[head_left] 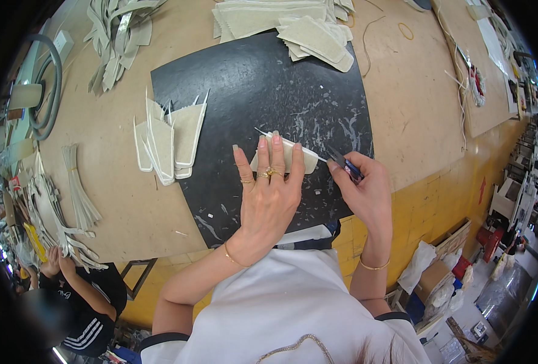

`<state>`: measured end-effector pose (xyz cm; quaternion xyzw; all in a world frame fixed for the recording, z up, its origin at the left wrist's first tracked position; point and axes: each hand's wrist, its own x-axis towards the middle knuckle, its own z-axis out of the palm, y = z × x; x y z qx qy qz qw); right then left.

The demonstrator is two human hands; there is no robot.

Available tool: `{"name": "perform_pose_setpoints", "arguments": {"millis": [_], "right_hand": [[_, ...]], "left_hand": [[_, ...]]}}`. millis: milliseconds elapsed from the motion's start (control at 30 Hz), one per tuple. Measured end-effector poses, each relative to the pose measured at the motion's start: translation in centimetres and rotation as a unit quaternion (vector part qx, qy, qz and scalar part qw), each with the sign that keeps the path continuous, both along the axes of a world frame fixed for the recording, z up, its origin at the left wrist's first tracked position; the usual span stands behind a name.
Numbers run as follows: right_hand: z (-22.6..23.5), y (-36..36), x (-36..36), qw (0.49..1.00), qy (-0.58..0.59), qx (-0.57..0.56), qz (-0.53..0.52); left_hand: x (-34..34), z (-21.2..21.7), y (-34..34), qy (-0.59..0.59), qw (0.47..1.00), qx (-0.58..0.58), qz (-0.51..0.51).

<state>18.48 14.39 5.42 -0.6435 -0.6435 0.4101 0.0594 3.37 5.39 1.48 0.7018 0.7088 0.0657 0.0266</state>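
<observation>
My left hand [268,188] lies flat, fingers spread, pressing a small beige fabric piece [308,161] down on the black cutting mat [251,97]. My right hand [366,188] grips a small cutting tool with a blue handle [346,165], its dark tip at the right edge of the piece. A thin white trimmed strip [293,145] runs along the piece's upper edge. A loose group of trimmed beige pieces [170,142] rests at the mat's left edge.
Stacks of beige pieces [293,24] sit at the mat's far edge, more strips and scraps [117,36] at the far left. A grey hose [49,85] curls at the left. Another person [78,285] works at the lower left. The table's near edge drops to boxes and bags [433,267].
</observation>
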Motion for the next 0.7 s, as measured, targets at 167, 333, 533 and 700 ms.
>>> {"name": "perform_pose_setpoints", "arguments": {"millis": [167, 333, 533, 700], "right_hand": [[0.1, 0.0, -0.2, 0.999, -0.021, 0.03, 0.019], [0.0, -0.2, -0.3, 0.999, -0.024, 0.044, 0.018], [0.2, 0.1, -0.9, 0.996, 0.011, 0.085, 0.033], [-0.1, 0.9, -2.0, 0.977, 0.067, 0.183, 0.084]], "left_hand": [[0.3, 0.4, -0.2, -0.016, 1.0, -0.009, -0.022], [0.1, 1.0, -0.2, 0.005, 1.0, -0.018, -0.012], [-1.0, 2.0, 0.2, -0.048, 0.998, -0.037, 0.034], [-2.2, 1.7, 0.5, -0.073, 0.997, -0.028, 0.023]]}}
